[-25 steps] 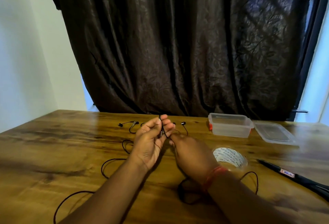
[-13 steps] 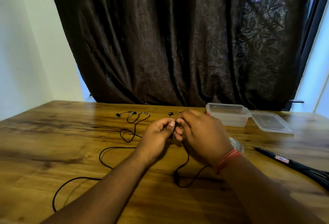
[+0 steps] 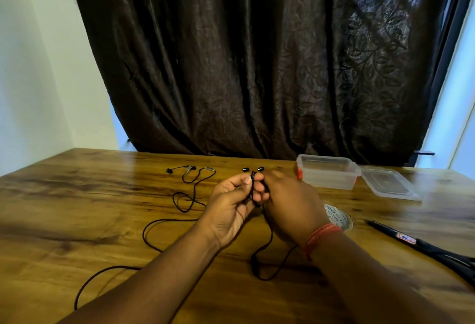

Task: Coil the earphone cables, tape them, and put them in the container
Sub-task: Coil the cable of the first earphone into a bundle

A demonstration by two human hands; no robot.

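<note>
My left hand (image 3: 228,205) and my right hand (image 3: 290,205) meet above the middle of the table, both pinching a black earphone cable (image 3: 267,249) looped around my left fingers. Its loose end hangs down and curls on the wood below my right wrist. Two earbuds (image 3: 253,169) poke up just behind my fingertips. A second black earphone cable (image 3: 164,223) lies spread out to the left, its earbuds (image 3: 180,168) at the far side. The clear plastic container (image 3: 327,175) stands open at the back right. A roll of tape (image 3: 339,217) is partly hidden by my right wrist.
The container's lid (image 3: 388,186) lies flat right of the container. Black scissors (image 3: 426,246) lie at the right edge of the wooden table (image 3: 64,208). A dark curtain (image 3: 257,61) hangs behind the table.
My right hand rose from the table and came up to my left fingers, joining it on the cable. The view tilted slightly, and the loose cable end shifted under my right wrist.
</note>
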